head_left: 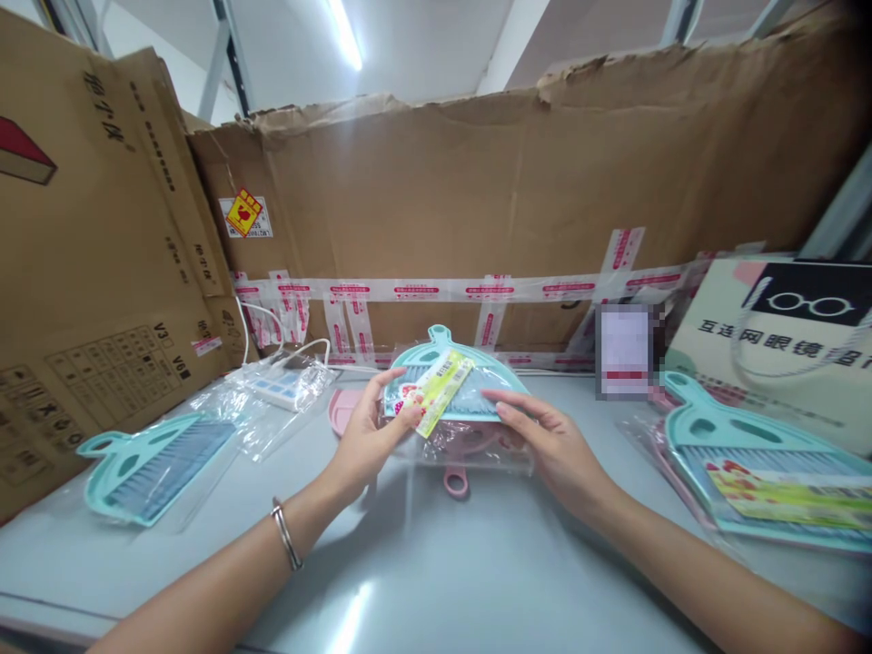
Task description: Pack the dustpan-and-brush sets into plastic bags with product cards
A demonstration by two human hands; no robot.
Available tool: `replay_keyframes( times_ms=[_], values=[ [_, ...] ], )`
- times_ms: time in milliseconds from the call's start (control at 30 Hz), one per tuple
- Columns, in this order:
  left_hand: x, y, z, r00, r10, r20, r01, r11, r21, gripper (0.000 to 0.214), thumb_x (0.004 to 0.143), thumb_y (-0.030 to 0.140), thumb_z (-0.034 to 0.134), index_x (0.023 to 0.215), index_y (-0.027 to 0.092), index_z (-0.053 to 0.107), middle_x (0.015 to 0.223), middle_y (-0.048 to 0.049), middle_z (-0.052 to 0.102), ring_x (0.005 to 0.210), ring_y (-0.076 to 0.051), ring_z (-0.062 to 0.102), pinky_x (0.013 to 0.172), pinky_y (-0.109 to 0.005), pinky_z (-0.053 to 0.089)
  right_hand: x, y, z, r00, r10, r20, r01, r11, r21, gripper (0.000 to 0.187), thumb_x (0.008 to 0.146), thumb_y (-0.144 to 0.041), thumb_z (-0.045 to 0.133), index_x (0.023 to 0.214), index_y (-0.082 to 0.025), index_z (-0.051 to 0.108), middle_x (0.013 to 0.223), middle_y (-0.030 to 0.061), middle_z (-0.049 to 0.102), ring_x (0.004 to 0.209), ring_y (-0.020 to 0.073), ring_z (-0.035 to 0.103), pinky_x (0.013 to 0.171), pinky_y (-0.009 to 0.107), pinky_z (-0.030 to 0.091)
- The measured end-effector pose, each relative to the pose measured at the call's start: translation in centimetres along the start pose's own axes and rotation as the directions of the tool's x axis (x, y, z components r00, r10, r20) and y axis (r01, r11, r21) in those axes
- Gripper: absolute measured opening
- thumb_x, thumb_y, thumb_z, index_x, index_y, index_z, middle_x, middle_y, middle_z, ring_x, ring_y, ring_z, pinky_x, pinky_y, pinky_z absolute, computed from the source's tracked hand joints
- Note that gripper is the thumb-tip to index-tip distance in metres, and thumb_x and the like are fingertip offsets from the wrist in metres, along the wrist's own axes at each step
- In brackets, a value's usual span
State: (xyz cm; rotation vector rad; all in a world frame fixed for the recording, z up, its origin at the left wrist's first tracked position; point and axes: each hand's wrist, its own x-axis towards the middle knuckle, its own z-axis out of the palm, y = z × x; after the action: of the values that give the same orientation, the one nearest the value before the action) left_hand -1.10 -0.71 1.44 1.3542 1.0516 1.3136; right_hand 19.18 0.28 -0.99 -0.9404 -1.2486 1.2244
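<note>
Between my two hands is a turquoise dustpan and brush set (470, 368) in a clear plastic bag, with its ring handle pointing away from me. My left hand (374, 427) pinches the left edge, thumb over a yellow-green printed label (442, 391) that lies slantwise on the bag. At the right edge, my right hand (551, 436) grips the set with thumb and fingers. Below it a pink dustpan (456, 480) shows its ring handle toward me; the rest is partly covered.
A bagged turquoise set (160, 463) lies at left, near a power strip (276, 389) and clear plastic bags. Several bagged sets (769, 463) are stacked at right before a paper bag (783, 336). Cardboard boxes (422, 200) wall the back and left of the grey table (436, 572).
</note>
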Motion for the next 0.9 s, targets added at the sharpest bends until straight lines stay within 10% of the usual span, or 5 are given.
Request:
replay_keyframes(
  times_ms=[300, 433, 667, 800, 900],
  values=[
    [1.2, -1.1, -0.6, 0.986, -0.103, -0.130, 0.099, 0.994, -0.040, 0.059, 0.074, 0.043, 0.062, 0.124, 0.022, 0.039, 0.095, -0.0092, 0.065, 0.058, -0.015, 0.064, 0.049, -0.025, 0.052, -0.8, 0.4, 0.8, 0.992, -0.116, -0.055, 0.110, 0.988, -0.110, 0.045, 0.069, -0.045, 0.067, 0.110, -0.026, 0.063, 0.118, 0.0040, 0.060, 0.111, 0.0247, 0.052, 0.094, 0.041, 0.042],
    [1.1, -1.0, -0.7, 0.996, -0.091, -0.016, 0.089, 0.991, -0.097, 0.064, 0.070, 0.027, 0.068, 0.126, 0.027, 0.037, 0.120, -0.0092, 0.056, 0.085, -0.018, 0.064, 0.068, -0.025, 0.054, -0.7, 0.5, 0.9, 0.999, 0.005, -0.047, -0.003, 0.999, 0.039, 0.055, 0.068, -0.045, 0.068, 0.119, -0.025, 0.057, 0.119, 0.0055, 0.060, 0.101, 0.0251, 0.059, 0.088, 0.042, 0.047],
    [1.1, -0.8, -0.6, 0.984, -0.127, -0.128, 0.116, 0.989, -0.091, 0.065, 0.072, 0.031, 0.065, 0.128, 0.021, 0.033, 0.107, -0.0111, 0.062, 0.071, -0.016, 0.065, 0.061, -0.030, 0.055, -0.9, 0.5, 1.1, 1.000, 0.023, 0.002, -0.023, 0.995, 0.096, 0.053, 0.067, -0.041, 0.070, 0.116, -0.026, 0.059, 0.114, 0.0039, 0.063, 0.095, 0.0220, 0.062, 0.085, 0.036, 0.050],
    [1.4, -0.1, -2.1, 0.987, 0.015, 0.160, -0.001, 0.996, -0.087, 0.065, 0.077, 0.030, 0.055, 0.135, 0.030, 0.027, 0.128, -0.0101, 0.051, 0.100, -0.024, 0.059, 0.081, -0.040, 0.050, -0.7, 0.0, 0.8, 0.997, 0.064, -0.031, -0.057, 0.977, 0.207, 0.050, 0.065, -0.036, 0.072, 0.113, -0.028, 0.061, 0.094, 0.0009, 0.069, 0.078, 0.0175, 0.066, 0.080, 0.035, 0.052],
    [1.7, 0.6, -3.6, 0.903, 0.162, 0.399, -0.175, 0.985, -0.003, 0.052, 0.074, 0.027, 0.049, 0.126, 0.026, 0.047, 0.140, -0.0058, 0.039, 0.123, -0.030, 0.041, 0.095, -0.043, 0.040, -0.4, -0.5, 0.4, 0.997, 0.066, -0.040, -0.054, 0.966, 0.253, 0.045, 0.063, -0.032, 0.073, 0.108, -0.029, 0.064, 0.085, -0.0017, 0.069, 0.072, 0.0151, 0.065, 0.078, 0.033, 0.052]
  ],
)
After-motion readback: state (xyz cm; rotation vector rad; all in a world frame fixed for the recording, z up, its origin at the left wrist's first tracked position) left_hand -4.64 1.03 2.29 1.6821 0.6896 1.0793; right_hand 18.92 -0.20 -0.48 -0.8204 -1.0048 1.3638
